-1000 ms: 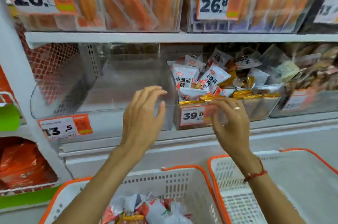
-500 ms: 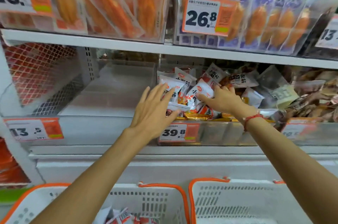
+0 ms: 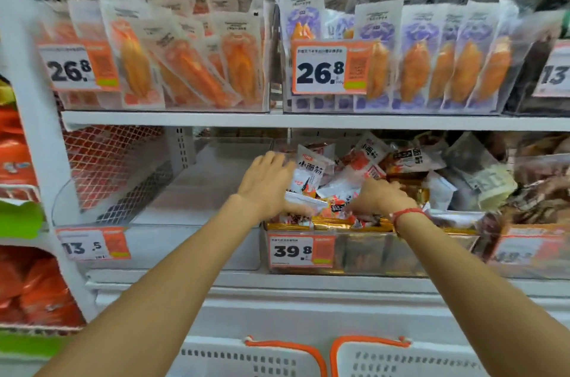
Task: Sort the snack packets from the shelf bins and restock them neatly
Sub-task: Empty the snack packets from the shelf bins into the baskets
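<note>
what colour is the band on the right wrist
Red, a thin braided band on the right wrist; clearest in the head view.

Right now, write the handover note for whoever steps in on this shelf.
Left hand: fingers straight, pressed against the white snack packets at the left end of the clear plastic bin tagged 39.8.
Right hand: down in the same pile, fingers curled into the packets; what it grips is hidden.
Clear bin tagged 13.5 to the left holds no packets that show.
Two white plastic baskets with orange rims stand below; their contents are out of view.
Done: nothing visibly sorted on the shelf.
Left: sort the mixed pile, restock neatly.
</note>
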Motion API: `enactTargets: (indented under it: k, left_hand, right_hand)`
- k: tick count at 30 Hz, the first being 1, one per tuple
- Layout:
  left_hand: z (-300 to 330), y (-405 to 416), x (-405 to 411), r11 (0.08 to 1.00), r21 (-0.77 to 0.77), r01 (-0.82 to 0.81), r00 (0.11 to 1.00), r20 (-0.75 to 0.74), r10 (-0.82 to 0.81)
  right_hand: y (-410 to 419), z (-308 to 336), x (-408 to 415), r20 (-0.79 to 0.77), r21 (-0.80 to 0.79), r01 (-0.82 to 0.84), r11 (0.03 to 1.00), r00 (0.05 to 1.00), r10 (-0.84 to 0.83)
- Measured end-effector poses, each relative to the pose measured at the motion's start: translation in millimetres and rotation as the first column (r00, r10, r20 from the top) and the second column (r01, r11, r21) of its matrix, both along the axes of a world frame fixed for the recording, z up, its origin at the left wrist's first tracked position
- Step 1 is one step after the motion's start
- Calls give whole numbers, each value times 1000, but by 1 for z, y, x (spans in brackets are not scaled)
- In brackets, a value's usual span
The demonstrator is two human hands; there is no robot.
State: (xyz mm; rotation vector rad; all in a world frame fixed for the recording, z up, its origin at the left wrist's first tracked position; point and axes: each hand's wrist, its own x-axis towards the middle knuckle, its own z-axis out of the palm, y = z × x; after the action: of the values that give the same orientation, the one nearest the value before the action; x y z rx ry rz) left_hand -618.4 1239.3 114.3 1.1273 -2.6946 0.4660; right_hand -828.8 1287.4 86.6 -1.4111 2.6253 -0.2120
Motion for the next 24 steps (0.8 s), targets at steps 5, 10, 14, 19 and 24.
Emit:
enactTargets:
  k: [5, 10, 14, 19, 24]
  left_hand:
    - [-15, 10, 6, 980, -139, 144, 972, -166, -166]
    - [-28, 26, 21, 913, -326, 247, 901, -269, -340]
    - [-36, 42, 30, 844, -498, 201, 813, -396, -427]
    - [-8, 80, 40, 819, -556, 142, 712, -517, -475]
    - [-2, 138, 46, 863, -491, 119, 607, -652, -455]
  right_hand:
    - [28, 10, 5, -213, -233, -159, 960, 971, 109]
    - [70, 24, 17, -243, -551, -344, 761, 938, 248]
    - [115, 32, 23, -168, -749, -353, 561, 920, 355]
    - [169, 25, 23, -39, -875, -241, 421, 900, 434]
    - [221, 4, 8, 108, -851, -147, 505, 891, 442]
